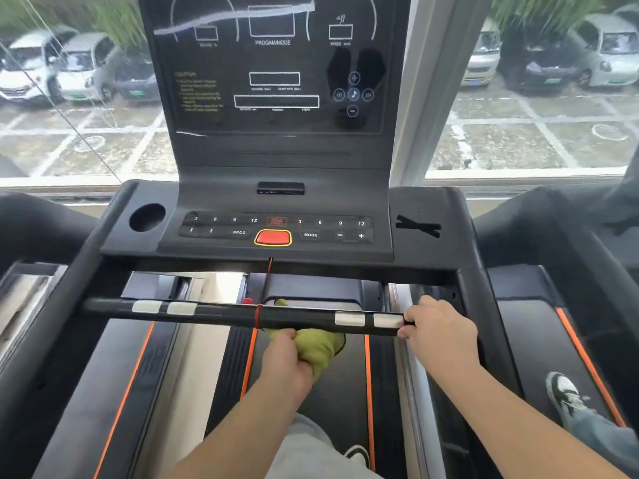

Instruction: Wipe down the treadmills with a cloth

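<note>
Left hand: my left hand (285, 357) is closed round a bunched green cloth (320, 345) and holds it against the near side of the handlebar (224, 312), about mid-bar.
Right hand: my right hand (441, 331) wraps the bar's end at 3 o'clock from the cloth, beside the silver pulse pads (350, 319).
Cloth: it is wadded, and a corner pokes out past the bar at 12 o'clock. The rest hangs above the belt (349, 382).
Cord: a red safety cord (258, 316) loops round the bar at about 10 o'clock of the cloth and climbs toward 12.
Panel: the button panel (221, 233) sits at 12 o'clock, with a red stop button (273, 237) in the middle.
Risk, cord: if I sweep toward 9 o'clock, I think the cloth may catch the loop and drag or tug the cord.
Risk, buttons: wiping the panel next could press a key, so a light touch looks wise.
Risk, coverage: the wad touches the bar narrowly, so its far side may be missed.
</note>
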Available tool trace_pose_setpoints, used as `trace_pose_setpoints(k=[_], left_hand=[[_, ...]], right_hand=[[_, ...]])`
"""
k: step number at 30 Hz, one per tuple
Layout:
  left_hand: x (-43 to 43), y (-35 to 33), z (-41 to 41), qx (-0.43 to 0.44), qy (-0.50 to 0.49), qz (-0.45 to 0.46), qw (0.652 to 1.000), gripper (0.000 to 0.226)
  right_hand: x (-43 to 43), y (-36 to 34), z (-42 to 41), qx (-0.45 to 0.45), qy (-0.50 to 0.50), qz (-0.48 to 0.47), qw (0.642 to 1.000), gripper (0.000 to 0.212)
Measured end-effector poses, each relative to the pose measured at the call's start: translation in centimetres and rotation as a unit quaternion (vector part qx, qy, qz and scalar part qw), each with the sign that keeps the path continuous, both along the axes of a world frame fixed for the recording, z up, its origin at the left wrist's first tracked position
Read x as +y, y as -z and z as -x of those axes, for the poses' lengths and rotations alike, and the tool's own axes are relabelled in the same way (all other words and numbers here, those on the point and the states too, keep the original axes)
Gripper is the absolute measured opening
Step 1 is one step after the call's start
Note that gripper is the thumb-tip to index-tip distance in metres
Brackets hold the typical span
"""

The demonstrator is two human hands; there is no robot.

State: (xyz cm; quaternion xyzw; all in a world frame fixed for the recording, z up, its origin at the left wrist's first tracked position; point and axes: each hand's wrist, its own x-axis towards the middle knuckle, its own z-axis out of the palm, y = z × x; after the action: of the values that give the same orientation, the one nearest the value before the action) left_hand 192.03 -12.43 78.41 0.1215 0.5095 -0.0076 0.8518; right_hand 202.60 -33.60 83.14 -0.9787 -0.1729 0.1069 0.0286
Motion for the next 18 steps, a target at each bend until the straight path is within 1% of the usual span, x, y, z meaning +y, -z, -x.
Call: trace_pose_setpoints(k=[3,4,6,7,10,12,14,15,16,17,18], left_hand=[[-3.3,0.1,-0.6,-0.041,0.082,0.011,0.996,0.016],[-4.4,-0.1,-0.9,-0.028,0.087,-0.007,0.996,0.022],[-5.1,-0.5,-0.8,0.017,0.092,-0.078,0.993,0.028],[-5.0,-1.2,-0.6,0.021,0.107,-0.096,0.989,0.029],[-2.4,-2.6,0.7,0.033,0.145,-0.131,0.98,0.022],[-0.4,-3.2,1.3,0.076,0.114,-0.147,0.98,0.014],[0.9,-2.5,1.5,0.094,0.057,-0.13,0.985,0.015],[1.2,-1.9,1.3,0.1,0.049,-0.085,0.99,0.015],[0.6,-1.6,1.2,0.095,0.051,-0.035,0.994,0.014],[-0.2,-0.9,0.7,0.088,0.08,-0.002,0.993,0.017],[-1.5,-0.5,0.0,0.063,0.111,-0.002,0.992,0.021]], right_hand=[[0.0,-0.2,0.0,0.021,0.013,-0.007,1.0,0.007],[0.1,-0.2,0.0,0.03,0.011,-0.015,0.999,0.006],[0.1,-0.5,0.0,0.061,0.009,-0.041,0.997,0.006],[0.1,-0.7,0.1,0.058,0.007,-0.036,0.998,0.007],[0.0,-0.2,0.2,0.024,0.007,-0.001,1.0,0.009],[-0.1,0.3,0.1,0.013,0.012,0.009,1.0,0.01],[-0.1,0.7,-0.1,0.003,0.007,0.017,1.0,0.011],[-0.1,0.8,-0.1,-0.004,0.008,0.019,1.0,0.012],[-0.2,0.9,-0.1,-0.004,0.01,0.021,1.0,0.013],[-0.2,0.7,-0.1,-0.009,0.01,0.019,1.0,0.013],[-0.4,0.8,0.0,-0.008,0.008,0.019,1.0,0.013]])
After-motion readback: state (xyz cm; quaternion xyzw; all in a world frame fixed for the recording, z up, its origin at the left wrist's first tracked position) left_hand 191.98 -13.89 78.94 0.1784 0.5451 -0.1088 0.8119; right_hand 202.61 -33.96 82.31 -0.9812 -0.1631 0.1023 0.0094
